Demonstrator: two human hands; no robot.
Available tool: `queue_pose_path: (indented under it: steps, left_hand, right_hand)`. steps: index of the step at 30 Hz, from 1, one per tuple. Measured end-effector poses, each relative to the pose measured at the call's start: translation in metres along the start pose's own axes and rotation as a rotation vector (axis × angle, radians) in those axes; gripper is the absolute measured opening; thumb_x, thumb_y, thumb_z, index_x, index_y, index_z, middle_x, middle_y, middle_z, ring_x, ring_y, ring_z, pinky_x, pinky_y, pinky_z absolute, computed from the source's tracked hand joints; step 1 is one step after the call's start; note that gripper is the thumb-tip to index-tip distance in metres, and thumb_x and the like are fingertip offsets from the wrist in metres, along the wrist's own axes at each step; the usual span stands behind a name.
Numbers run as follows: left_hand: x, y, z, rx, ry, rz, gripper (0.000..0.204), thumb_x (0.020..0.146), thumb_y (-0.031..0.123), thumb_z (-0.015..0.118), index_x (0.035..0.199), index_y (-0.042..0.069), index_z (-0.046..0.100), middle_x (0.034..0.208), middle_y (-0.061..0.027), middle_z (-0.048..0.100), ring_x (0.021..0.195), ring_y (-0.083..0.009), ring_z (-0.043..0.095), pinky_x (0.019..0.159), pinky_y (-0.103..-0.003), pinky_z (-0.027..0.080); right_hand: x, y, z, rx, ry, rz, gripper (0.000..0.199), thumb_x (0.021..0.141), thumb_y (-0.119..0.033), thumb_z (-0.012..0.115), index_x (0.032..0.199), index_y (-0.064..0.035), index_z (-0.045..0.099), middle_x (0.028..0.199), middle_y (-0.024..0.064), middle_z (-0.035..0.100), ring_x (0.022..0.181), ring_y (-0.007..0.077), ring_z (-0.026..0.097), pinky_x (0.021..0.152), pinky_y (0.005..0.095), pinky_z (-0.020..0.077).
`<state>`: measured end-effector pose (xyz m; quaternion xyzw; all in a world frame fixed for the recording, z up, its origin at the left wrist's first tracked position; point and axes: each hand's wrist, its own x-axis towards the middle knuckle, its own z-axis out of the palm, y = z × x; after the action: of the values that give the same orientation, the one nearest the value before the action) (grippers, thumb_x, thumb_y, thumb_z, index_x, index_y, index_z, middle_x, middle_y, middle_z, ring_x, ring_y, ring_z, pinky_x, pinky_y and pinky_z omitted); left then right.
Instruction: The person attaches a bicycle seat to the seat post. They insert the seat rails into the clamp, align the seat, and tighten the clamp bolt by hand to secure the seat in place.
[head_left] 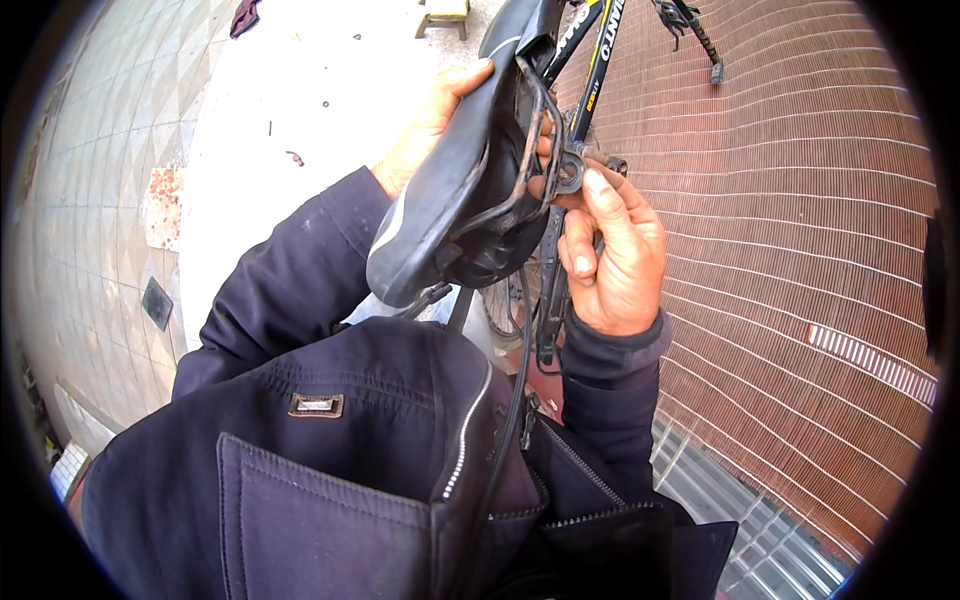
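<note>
A black bicycle saddle (450, 170) is tipped on its side in front of my chest, its underside and metal rails (527, 165) turned to the right. My left hand (430, 125) grips it, thumb on the top cover and fingertips reaching through by the rails. At the rails sits a dark, ring-shaped clamp piece (570, 175), pinched between the thumb and fingers of my right hand (618, 250). A rusty bolt-like rod (608, 160) sticks out just beyond those fingertips. The far ends of the right fingers are partly hidden behind the clamp piece.
Behind the saddle stands a black and yellow bicycle frame (597, 70), with a spoked wheel (502, 305) below. Small loose parts (295, 158) lie on the pale floor at left, near a dark square plate (156, 303). A low stool (442, 18) stands farther off. Brown ribbed surface (760, 220) spans the right.
</note>
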<state>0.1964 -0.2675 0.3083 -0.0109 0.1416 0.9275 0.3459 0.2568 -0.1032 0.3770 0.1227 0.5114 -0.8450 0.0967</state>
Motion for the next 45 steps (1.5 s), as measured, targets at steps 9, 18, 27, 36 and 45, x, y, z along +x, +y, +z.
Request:
queue_pose_path:
  steps: [9, 18, 27, 36, 45]
  left_hand:
    - [0.006, -0.002, -0.017, 0.151, 0.145, 0.036, 0.065, 0.087, 0.058, 0.048, 0.112, -0.001, 0.058, 0.099, -0.0123, 0.065, 0.086, -0.024, 0.066, 0.074, -0.038, 0.057]
    - [0.0, 0.003, -0.012, 0.144, 0.107, 0.006, 0.066, 0.087, 0.061, 0.047, 0.112, 0.0, 0.058, 0.099, -0.0128, 0.065, 0.089, -0.0249, 0.065, 0.078, -0.037, 0.055]
    - [-0.01, 0.01, 0.009, 0.1, 0.068, 0.041, 0.052, 0.089, 0.05, 0.054, 0.105, 0.0, 0.058, 0.093, -0.013, 0.064, 0.083, -0.0215, 0.064, 0.075, -0.036, 0.055]
    - [0.001, 0.003, -0.004, 0.129, 0.098, 0.049, 0.052, 0.09, 0.049, 0.053, 0.103, -0.001, 0.058, 0.091, -0.0139, 0.063, 0.081, -0.0225, 0.064, 0.074, -0.036, 0.055]
    - [0.029, -0.032, -0.034, 0.27, 0.183, -0.011, 0.068, 0.088, 0.061, 0.045, 0.115, 0.0, 0.055, 0.102, -0.0118, 0.061, 0.09, -0.0214, 0.062, 0.083, -0.036, 0.053]
  right_hand:
    - [-0.004, 0.004, -0.004, 0.005, 0.028, -0.01, 0.018, 0.094, -0.006, 0.053, 0.104, 0.0054, 0.062, 0.106, 0.02, 0.066, 0.061, 0.0101, 0.061, 0.039, 0.0159, 0.037]
    - [-0.004, 0.007, -0.002, 0.038, -0.001, 0.012, 0.023, 0.096, -0.012, 0.05, 0.105, 0.0046, 0.063, 0.105, 0.0207, 0.067, 0.052, 0.0068, 0.054, 0.037, 0.0164, 0.0325]
    - [0.0, 0.012, -0.001, 0.054, -0.006, 0.044, 0.027, 0.097, -0.018, 0.05, 0.108, 0.0033, 0.062, 0.104, 0.0214, 0.067, 0.045, 0.0046, 0.043, 0.038, 0.016, 0.0297]
    - [0.001, 0.027, -0.013, 0.098, 0.034, 0.058, 0.022, 0.094, -0.009, 0.052, 0.111, 0.0036, 0.06, 0.102, 0.0193, 0.066, 0.046, 0.0034, 0.039, 0.039, 0.0162, 0.0309]
    - [0.011, 0.04, -0.046, 0.082, 0.204, 0.096, 0.018, 0.088, 0.001, 0.058, 0.106, -0.0005, 0.061, 0.079, 0.0017, 0.061, 0.047, 0.0027, 0.043, 0.039, 0.0166, 0.0314]
